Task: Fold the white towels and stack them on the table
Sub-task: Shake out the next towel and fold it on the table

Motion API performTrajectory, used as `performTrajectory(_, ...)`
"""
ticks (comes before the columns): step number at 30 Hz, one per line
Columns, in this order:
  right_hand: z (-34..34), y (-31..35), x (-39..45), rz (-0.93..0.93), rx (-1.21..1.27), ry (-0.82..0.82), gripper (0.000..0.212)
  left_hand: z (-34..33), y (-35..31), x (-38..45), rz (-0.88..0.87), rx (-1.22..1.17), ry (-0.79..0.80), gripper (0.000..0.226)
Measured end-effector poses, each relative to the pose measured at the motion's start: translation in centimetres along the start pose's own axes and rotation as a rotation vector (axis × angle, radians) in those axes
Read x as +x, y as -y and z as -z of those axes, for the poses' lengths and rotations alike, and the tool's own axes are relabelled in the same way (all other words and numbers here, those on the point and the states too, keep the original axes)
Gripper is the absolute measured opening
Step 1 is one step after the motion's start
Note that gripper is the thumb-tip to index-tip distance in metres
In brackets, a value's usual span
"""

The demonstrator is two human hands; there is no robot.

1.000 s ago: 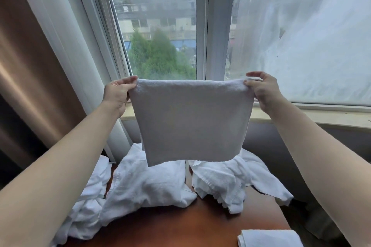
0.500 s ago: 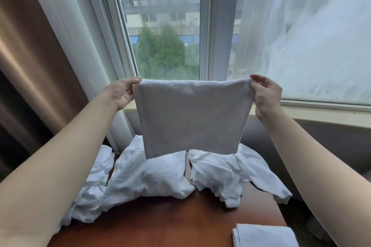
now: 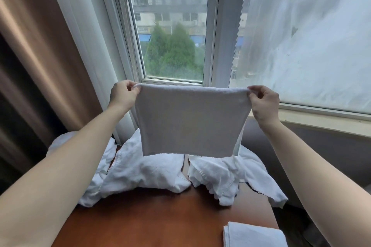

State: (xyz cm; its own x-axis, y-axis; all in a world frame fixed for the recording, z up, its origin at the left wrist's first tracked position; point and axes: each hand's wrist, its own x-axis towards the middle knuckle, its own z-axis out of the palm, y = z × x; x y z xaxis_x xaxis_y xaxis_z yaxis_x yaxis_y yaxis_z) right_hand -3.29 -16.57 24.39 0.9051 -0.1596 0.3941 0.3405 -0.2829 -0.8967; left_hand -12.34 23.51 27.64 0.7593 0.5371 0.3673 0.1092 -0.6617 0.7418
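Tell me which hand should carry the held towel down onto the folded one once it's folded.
Right, probably. The folded towel lies at the table's near right corner, below the right hand. The left hand pinches the held towel's opposite corner and would cross over.

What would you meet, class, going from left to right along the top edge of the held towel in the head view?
Brown curtain → left hand pinching one corner → held towel → right hand pinching the other corner → window sill.

Brown wooden worktop [image 3: 160, 218] beneath the window

Crumpled white towels [image 3: 144, 170] are heaped along its far edge; one folded towel [image 3: 255, 235] lies at its near right corner.
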Motion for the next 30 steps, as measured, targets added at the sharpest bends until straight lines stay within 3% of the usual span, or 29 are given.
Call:
performTrajectory(3, 0.1, -0.2, -0.8, -0.015, -0.064, 0.031, 0.009, 0.3, 1.0, -1.1, 0.025, -0.055, 0.048, 0.010)
performTrajectory(7, 0.0, 0.1, -2.5, -0.061, -0.151, 0.113, 0.008, 2.1, 3.0, -2.6, 0.157, -0.373, 0.249, 0.011)
performTrajectory(10, 0.0, 0.7, -5.0, -0.096, -0.087, 0.178, 0.004, 4.1, 4.5, -4.1, 0.222, -0.552, 0.365, 0.013)
performTrajectory(13, 0.7, 0.8, -7.9, -0.200, -0.025, 0.325, 0.005, 6.6, 6.4, -5.4, 0.258, -0.541, 0.540, 0.018)
performTrajectory(15, 1.7, 0.3, -9.8, -0.311, 0.047, 0.518, 0.004, 8.5, 7.9, -6.0, 0.320, -0.477, 0.729, 0.020)
performTrajectory(18, 3.0, -1.0, -12.8, -0.418, 0.056, 0.779, 0.020, 10.7, 10.4, -6.7, 0.401, -0.338, 1.023, 0.013)
performTrajectory(23, 2.2, -3.8, -16.8, -0.539, 0.058, 0.856, 0.016, 11.3, 14.1, -7.5, 0.471, -0.161, 1.322, 0.017)
performTrajectory(26, 0.7, -6.0, -18.4, -0.593, -0.002, 0.794, 0.010, 10.3, 16.3, -8.5, 0.517, -0.119, 1.347, 0.016)
performTrajectory(30, -2.1, -9.6, -20.4, -0.601, -0.309, 0.747, 0.008, 6.8, 19.9, -10.6, 0.518, -0.032, 1.130, 0.010)
